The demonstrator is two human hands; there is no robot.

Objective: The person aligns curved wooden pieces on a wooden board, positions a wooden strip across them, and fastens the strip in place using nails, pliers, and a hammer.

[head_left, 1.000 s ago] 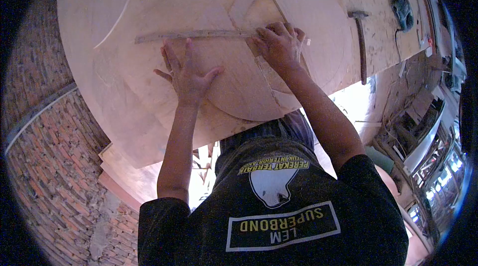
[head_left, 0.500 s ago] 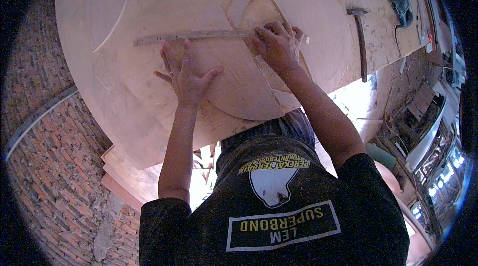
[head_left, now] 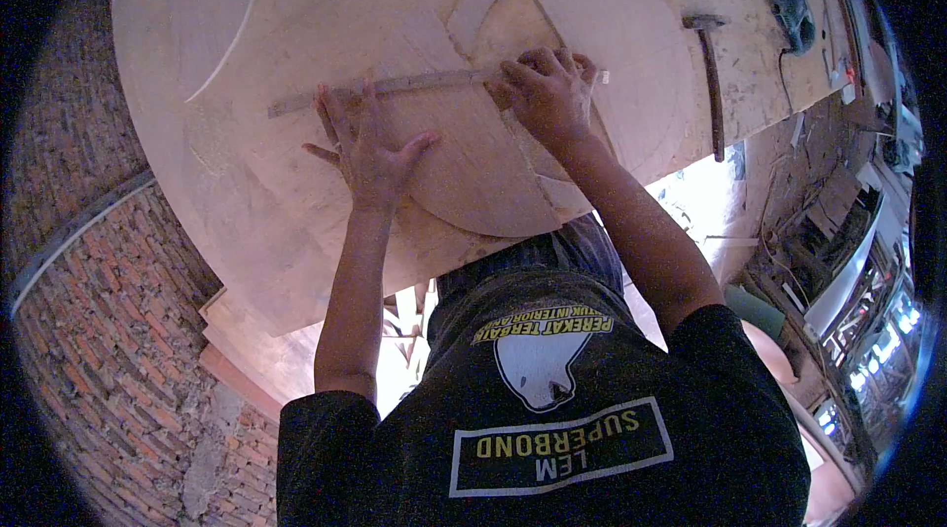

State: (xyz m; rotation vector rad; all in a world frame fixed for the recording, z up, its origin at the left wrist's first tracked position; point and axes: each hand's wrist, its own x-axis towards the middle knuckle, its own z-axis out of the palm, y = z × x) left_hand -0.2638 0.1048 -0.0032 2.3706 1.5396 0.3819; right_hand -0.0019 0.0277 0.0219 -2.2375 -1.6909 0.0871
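Note:
A long metal ruler point(head_left: 424, 81) lies across a curved wooden piece point(head_left: 473, 162) on the plywood sheet. My left hand point(head_left: 370, 147) is spread, its fingertips on the ruler near its left end. Toward the ruler's right end, my right hand point(head_left: 547, 98) has its fingers bent and pressed together over it; what lies between the fingers is hidden. A round wooden board point(head_left: 631, 53) with a cut-out lies beneath and beyond the right hand.
A hammer point(head_left: 712, 88) lies right of the round board. Farther right is a green power tool point(head_left: 792, 14) with a cord. A brick wall point(head_left: 118, 330) stands at the left, and scrap wood point(head_left: 838, 201) is piled at the right.
The ruler's left end has shifted slightly down and toward me, so that the fingertips of my left hand now overlap it. My right hand has shifted very slightly left.

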